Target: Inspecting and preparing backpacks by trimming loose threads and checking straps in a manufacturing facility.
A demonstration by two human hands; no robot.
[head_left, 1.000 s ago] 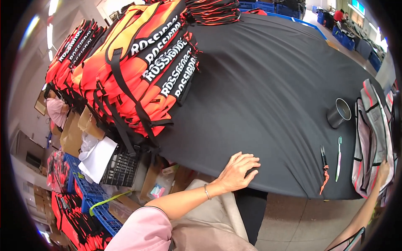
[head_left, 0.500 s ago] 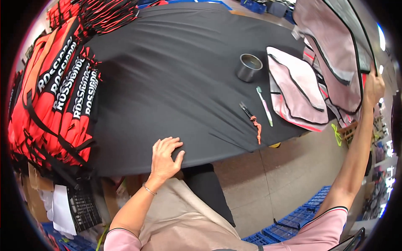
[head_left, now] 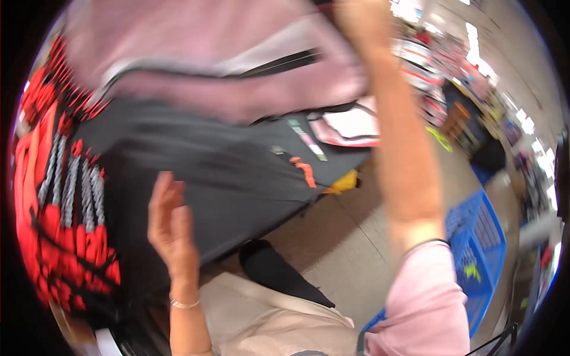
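Swinging overhead: pink panel, soft fabric with dark strap edging, blurred by motion, now spread across the upper view above the table. Half a second ago it lay in the pile at the table's far right with the right hand just reaching it; it has since been lifted clear and carried across toward the person.

Right hand: raised at the panel's upper edge, arm upright; fingers smeared by blur, so whether they pinch the cloth cannot be told, though the panel hangs from that spot.

Left hand: was flat on the near table edge, now lifted off it, fingers loosely spread and slightly curled, holding nothing, below the panel.

Table: black matte cloth cover, smooth, bare in the middle.

Red stack: orange-red pieces with black webbing and white lettering, piled at left.

Small items at right: orange-handled tool, a pale stick, more pink pieces.

Blue crate: plastic lattice, on the floor.
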